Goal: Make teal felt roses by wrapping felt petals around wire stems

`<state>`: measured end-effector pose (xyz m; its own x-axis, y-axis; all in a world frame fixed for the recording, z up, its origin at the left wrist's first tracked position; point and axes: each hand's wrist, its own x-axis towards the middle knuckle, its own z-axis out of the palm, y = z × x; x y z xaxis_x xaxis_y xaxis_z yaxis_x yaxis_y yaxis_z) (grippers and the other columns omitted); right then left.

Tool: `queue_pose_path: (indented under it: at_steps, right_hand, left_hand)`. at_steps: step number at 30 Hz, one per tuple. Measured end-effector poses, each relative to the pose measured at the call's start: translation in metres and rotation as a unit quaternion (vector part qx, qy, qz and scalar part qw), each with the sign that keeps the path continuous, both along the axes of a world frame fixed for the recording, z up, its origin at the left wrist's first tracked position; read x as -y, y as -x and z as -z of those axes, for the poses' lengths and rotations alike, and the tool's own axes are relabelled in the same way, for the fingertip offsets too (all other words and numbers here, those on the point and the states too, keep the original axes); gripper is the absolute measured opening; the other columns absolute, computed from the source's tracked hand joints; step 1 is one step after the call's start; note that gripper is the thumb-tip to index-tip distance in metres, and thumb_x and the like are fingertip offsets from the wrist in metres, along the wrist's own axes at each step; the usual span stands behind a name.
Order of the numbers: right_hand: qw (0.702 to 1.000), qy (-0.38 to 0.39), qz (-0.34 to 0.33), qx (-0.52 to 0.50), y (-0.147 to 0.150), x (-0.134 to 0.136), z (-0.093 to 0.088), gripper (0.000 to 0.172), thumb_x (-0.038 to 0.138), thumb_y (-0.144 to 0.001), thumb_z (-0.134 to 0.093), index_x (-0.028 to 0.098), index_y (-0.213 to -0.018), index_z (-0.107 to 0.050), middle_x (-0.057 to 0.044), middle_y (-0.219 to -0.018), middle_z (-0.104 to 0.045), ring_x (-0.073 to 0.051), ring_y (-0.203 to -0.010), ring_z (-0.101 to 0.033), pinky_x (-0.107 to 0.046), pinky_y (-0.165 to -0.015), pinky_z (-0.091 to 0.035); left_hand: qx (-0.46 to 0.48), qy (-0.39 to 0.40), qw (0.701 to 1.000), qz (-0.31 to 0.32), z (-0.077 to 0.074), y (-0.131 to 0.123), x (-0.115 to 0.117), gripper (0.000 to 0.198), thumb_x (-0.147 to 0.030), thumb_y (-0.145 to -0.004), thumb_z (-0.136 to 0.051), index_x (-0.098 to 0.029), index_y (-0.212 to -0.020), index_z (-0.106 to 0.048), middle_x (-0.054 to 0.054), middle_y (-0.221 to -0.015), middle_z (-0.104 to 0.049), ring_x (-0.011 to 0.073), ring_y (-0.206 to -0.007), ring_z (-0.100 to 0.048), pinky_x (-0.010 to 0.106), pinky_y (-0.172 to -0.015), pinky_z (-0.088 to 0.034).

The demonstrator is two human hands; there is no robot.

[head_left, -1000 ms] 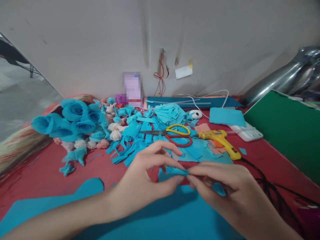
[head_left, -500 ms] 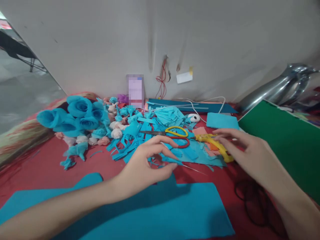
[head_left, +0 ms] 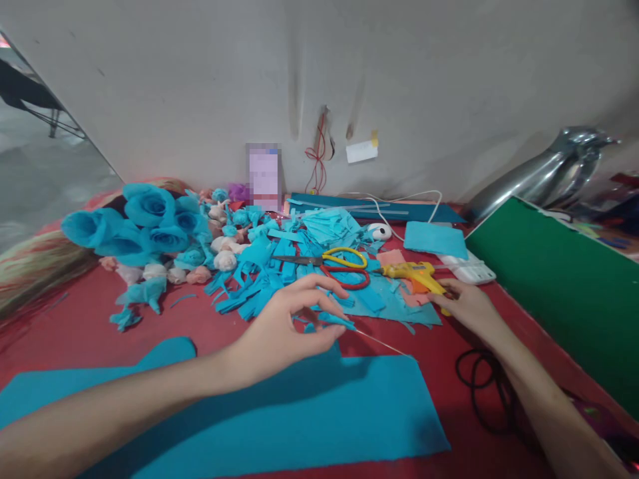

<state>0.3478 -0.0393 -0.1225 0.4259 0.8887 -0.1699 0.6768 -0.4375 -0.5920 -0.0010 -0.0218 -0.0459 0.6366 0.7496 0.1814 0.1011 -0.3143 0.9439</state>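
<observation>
My left hand [head_left: 304, 316] is closed in a pinch on a small rolled piece of blue crepe paper [head_left: 335, 320]. From the paper a thin wire [head_left: 382, 342] slants down to the right. Over on the right, my right hand [head_left: 462, 303] has its fingers closed round the handle of a yellow glue gun [head_left: 412, 271], whose nozzle points left. Scissors [head_left: 344, 258] with one yellow and one red handle lie on blue paper scraps [head_left: 269, 279] behind my left hand. Below both hands a large blue sheet [head_left: 299, 419] is spread out.
Blue paper roses [head_left: 150, 206] and small pink and blue flowers [head_left: 224, 259] fill the back left. A green board [head_left: 559, 299] leans at the right, near a silver penguin figure [head_left: 524, 176]. A black cable [head_left: 479, 379] lies by my right forearm. A phone [head_left: 263, 176] stands against the wall.
My right hand has come down and closed on the glue gun's handle, where before it hovered above it. My left hand still pinches the blue paper roll. The view has shifted slightly.
</observation>
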Motion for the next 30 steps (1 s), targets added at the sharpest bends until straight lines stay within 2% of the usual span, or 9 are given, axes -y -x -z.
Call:
queue_pose_path:
  at_steps: [9,15,21,24,30]
  right_hand:
    - [0.978,-0.046,0.073,-0.191,0.002,0.013,-0.008,0.029,0.029,-0.088,-0.054,0.016,-0.114,-0.053,-0.007,-0.112,-0.056,-0.02,-0.092,-0.059,-0.039,-0.076,-0.051]
    - [0.968,-0.043,0.102,-0.226,0.012,0.014,-0.008,0.029,0.029,-0.088,-0.054,0.016,-0.114,-0.052,-0.007,-0.112,-0.056,-0.02,-0.091,-0.059,-0.039,-0.075,-0.051]
    - [0.964,-0.063,0.135,-0.219,0.021,0.015,-0.016,0.03,0.03,-0.088,-0.054,0.016,-0.115,-0.052,-0.007,-0.112,-0.056,-0.02,-0.092,-0.059,-0.04,-0.075,-0.051]
    - [0.964,-0.055,0.128,-0.228,0.025,0.016,-0.02,0.029,0.029,-0.088,-0.054,0.016,-0.114,-0.053,-0.007,-0.111,-0.056,-0.02,-0.091,-0.059,-0.039,-0.075,-0.051]
    - [0.958,-0.009,0.107,-0.265,0.033,0.02,-0.034,0.029,0.029,-0.088,-0.054,0.016,-0.114,-0.053,-0.007,-0.109,-0.057,-0.019,-0.089,-0.059,-0.038,-0.073,-0.052]
  left_hand:
    - [0.0,0.013,1.0,0.007,0.003,-0.001,0.002,0.003,-0.017,-0.074,-0.06,-0.017,-0.072,-0.062,0.006,-0.104,-0.055,0.0166,-0.094,-0.059,0.025,-0.072,-0.05]
    - [-0.01,0.013,1.0,0.002,0.001,-0.003,0.002,0.004,-0.017,-0.074,-0.06,-0.016,-0.072,-0.063,0.006,-0.103,-0.056,0.0174,-0.094,-0.058,0.025,-0.071,-0.05]
    - [-0.008,0.017,1.0,0.006,0.0,-0.002,0.003,0.004,-0.016,-0.074,-0.06,-0.016,-0.072,-0.063,0.006,-0.102,-0.056,0.0156,-0.091,-0.059,0.021,-0.066,-0.052]
    - [-0.007,0.014,1.0,0.003,-0.001,-0.002,0.003,0.004,-0.016,-0.074,-0.059,-0.016,-0.072,-0.063,0.007,-0.103,-0.056,0.0163,-0.091,-0.059,0.02,-0.06,-0.052]
    - [-0.01,0.006,1.0,-0.001,-0.002,-0.004,0.003,0.004,-0.016,-0.073,-0.06,-0.016,-0.07,-0.063,0.007,-0.1,-0.057,0.0158,-0.089,-0.06,0.022,-0.065,-0.052]
